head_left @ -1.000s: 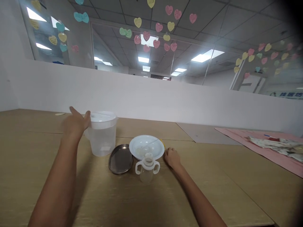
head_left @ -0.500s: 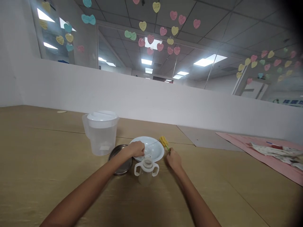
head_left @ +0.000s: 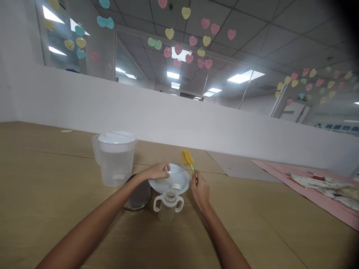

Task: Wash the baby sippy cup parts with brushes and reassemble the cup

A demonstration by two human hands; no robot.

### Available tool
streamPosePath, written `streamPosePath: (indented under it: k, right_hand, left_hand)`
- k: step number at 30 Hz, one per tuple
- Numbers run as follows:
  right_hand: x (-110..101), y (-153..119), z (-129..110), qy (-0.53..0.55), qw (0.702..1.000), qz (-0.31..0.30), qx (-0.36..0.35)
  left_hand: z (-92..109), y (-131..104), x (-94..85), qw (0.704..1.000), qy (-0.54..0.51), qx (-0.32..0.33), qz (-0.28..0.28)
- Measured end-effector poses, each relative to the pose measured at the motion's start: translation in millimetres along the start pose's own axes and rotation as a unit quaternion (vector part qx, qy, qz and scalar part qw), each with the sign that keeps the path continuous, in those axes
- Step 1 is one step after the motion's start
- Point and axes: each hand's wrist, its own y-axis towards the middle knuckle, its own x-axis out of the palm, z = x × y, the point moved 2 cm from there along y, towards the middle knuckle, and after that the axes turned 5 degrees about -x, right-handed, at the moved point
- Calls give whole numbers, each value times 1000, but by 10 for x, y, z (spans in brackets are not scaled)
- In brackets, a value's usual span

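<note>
My right hand (head_left: 200, 190) is closed around the green handle of a bottle brush, whose yellow sponge head (head_left: 187, 157) points up and left. Over the white bowl (head_left: 183, 186), my left hand (head_left: 158, 172) has its fingers curled together. A thin pale stick (head_left: 178, 172) runs from those fingers toward the right; its kind is hard to make out. In front of the bowl stands an uncapped clear bottle (head_left: 167, 213) with a white two-handled collar. Small white and clear pieces lie in the bowl, too blurred to name.
Left of the bowl is a round metal dish (head_left: 138, 198), partly behind my left forearm. A lidded clear pitcher (head_left: 116, 164) holding liquid stands behind it. On the right, a pink cloth (head_left: 276, 172) bears crumpled fabric. A white wall (head_left: 168, 116) bounds the table's back.
The bottle brush has risen and tilted to the left in my right hand. My left hand has lifted slightly and loosened from a fist. The view has shifted a little right.
</note>
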Motion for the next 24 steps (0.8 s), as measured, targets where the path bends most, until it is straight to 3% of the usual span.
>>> streamPosePath:
  k: [2, 4, 8, 10, 12, 14, 16, 20, 24]
  right_hand:
    - [11, -33, -56, 13, 999, 4, -38]
    - [26, -69, -111, 21, 997, 2, -80]
    - [41, -114, -179, 48, 991, 0, -123]
    - [35, -116, -181, 68, 990, 3, -123]
    - [29, -110, -169, 79, 990, -2, -121]
    - [21, -103, -155, 86, 989, -8, -117]
    - [12, -102, -147, 99, 989, -5, -111]
    - [5, -111, -134, 107, 987, 9, -116]
    - [11, -117, -85, 98, 985, 4, -143]
  left_hand:
    - [6, 17, -35, 997, -74, 4, 34]
    - [15, 34, -49, 975, -208, 5, 72]
    - [29, 68, -40, 875, -469, 8, 118]
    - [29, 80, -59, 830, -540, 16, 136]
    - [19, 82, -102, 804, -571, 19, 164]
    - [9, 73, -154, 806, -559, 23, 192]
    - [13, 57, -194, 832, -515, 36, 205]
    - [67, 22, -195, 881, -426, 63, 197]
    - [150, -10, -147, 903, -380, 78, 186]
